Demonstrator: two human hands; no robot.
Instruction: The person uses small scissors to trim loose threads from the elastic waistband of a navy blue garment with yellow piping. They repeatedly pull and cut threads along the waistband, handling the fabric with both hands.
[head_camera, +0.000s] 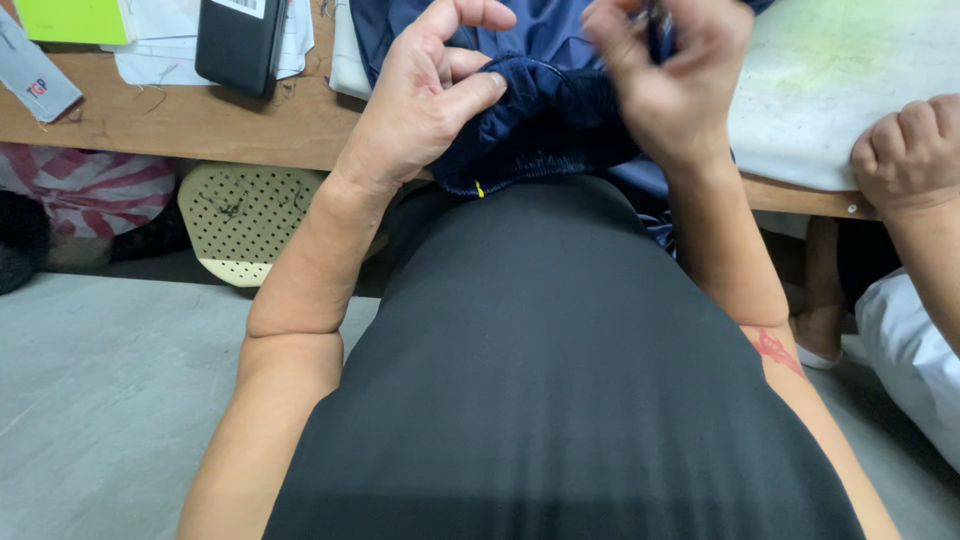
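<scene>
the dark blue cloth (545, 110) lies at the near edge of the wooden bench (200, 125), bunched up and hanging a bit over the side, right in front of the person's black top (560, 380). it looks soft and light, and it folds and wrinkles easily, so it will not break. it has a thick gathered band with a tiny yellow stitch (479, 189) on it. that band looks like the best place to hold, because it is fatter and less floppy than the thin part.

the left hand (420, 100) pinches the band, with its thumb on top and the fingers (470, 15) curled. the right hand (670, 75) is closed on the cloth higher up, a bit blurry. another person's fist (910, 150) rests on the white sheet (840, 70) to the right. a black phone (238, 40) and papers (150, 40) lie far back on the bench.
</scene>
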